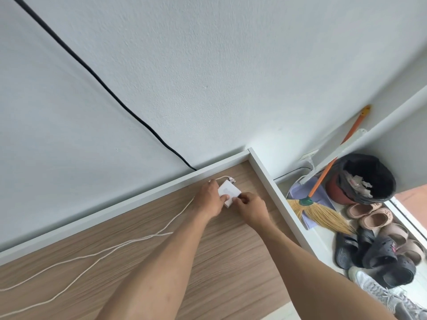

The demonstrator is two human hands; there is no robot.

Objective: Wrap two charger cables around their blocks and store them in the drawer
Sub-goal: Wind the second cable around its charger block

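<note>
A white square charger block (pixel 228 190) lies near the far right corner of the wooden desk top (pixel 208 262). My left hand (pixel 209 198) grips the block's left side with fingers curled over it. My right hand (pixel 250 205) pinches its near right corner. Plugs and a short cable loop (pixel 225 179) stick out at the block's far end. White cable (pixel 120 247) trails from under my left hand across the desk to the left edge of view, in two long strands. No drawer shows in this view.
A white raised rim (pixel 129 204) borders the desk along the wall and right side. A black cord (pixel 97 76) runs down the wall. On the floor at right stand a broom (pixel 320 210), a bin with a black bag (pixel 367 179) and several shoes (pixel 379 248).
</note>
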